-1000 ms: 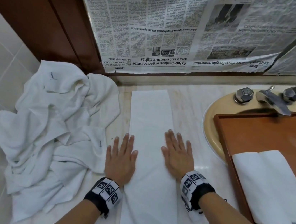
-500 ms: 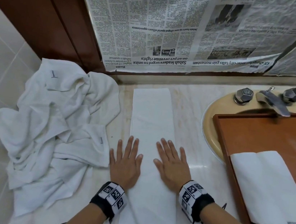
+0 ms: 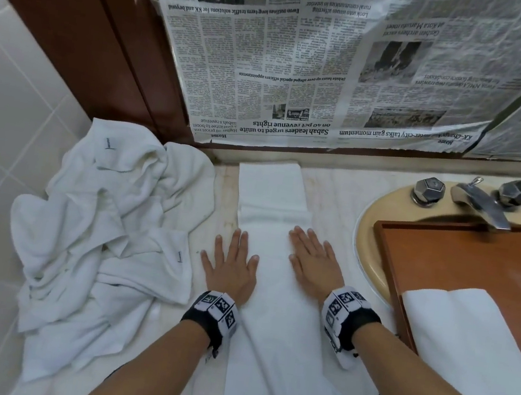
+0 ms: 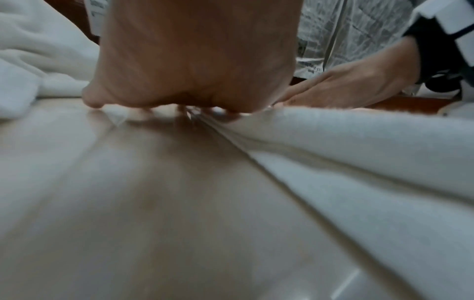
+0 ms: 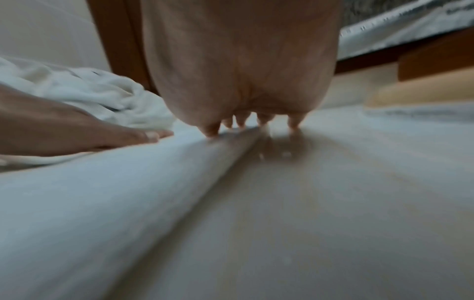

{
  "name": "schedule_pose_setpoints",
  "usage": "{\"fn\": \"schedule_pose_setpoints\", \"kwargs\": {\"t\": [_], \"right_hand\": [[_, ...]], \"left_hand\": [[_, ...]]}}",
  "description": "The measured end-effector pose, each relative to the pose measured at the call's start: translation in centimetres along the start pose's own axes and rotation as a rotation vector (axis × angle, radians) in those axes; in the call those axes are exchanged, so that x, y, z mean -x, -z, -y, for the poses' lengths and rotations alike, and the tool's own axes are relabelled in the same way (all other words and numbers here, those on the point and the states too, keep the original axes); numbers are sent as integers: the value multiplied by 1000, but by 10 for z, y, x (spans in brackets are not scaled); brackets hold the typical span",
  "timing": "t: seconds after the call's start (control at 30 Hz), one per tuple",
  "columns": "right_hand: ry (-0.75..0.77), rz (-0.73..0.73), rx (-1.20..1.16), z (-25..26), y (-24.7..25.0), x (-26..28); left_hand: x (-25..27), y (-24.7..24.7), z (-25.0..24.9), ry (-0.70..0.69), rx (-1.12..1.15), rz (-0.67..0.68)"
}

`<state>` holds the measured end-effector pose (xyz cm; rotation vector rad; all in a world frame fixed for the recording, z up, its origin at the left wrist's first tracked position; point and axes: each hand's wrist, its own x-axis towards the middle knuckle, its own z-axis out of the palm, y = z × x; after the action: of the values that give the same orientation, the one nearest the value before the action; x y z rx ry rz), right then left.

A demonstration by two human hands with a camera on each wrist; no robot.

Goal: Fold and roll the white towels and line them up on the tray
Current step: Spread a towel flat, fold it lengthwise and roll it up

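Note:
A long white towel point(image 3: 269, 347), folded into a narrow strip, lies on the marble counter from the back wall to the front edge. My left hand point(image 3: 230, 266) lies flat on the strip's left edge, fingers straight. My right hand point(image 3: 310, 263) presses flat on its right side. A shallow cross ridge point(image 3: 275, 214) shows just beyond the fingertips. The left wrist view shows my left hand point(image 4: 179, 81) pressed down at the towel's edge point(image 4: 359, 152). In the right wrist view my right hand point(image 5: 243, 81) rests on the towel point(image 5: 102, 192). A folded white towel point(image 3: 471, 351) lies on the wooden tray point(image 3: 460, 256).
A crumpled pile of white towels point(image 3: 109, 227) fills the counter's left side against the tiled wall. The tray sits over a beige sink point(image 3: 365, 244) with a metal faucet point(image 3: 480, 203) behind it. Newspaper point(image 3: 318, 72) covers the back wall.
Both hands have stayed flat on the strip and drawn slightly closer together. A cross ridge now shows in the towel just ahead of the fingertips.

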<state>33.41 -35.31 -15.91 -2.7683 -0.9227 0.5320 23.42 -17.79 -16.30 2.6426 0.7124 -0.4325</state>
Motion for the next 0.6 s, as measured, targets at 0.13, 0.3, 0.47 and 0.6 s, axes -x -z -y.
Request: {"fn": "schedule_pose_setpoints", "kwargs": {"t": [0.13, 0.3, 0.47, 0.6], "right_hand": [[72, 7, -18, 18, -11, 38], [24, 39, 32, 15, -30, 55], [-120, -9, -36, 3, -21, 58], [-31, -152, -224, 23, -19, 99]], "left_hand": [[30, -7, 7, -97, 0, -8], [44, -20, 24, -108, -60, -27], [42, -5, 27, -62, 28, -85], [60, -1, 44, -283, 234, -86]]}}
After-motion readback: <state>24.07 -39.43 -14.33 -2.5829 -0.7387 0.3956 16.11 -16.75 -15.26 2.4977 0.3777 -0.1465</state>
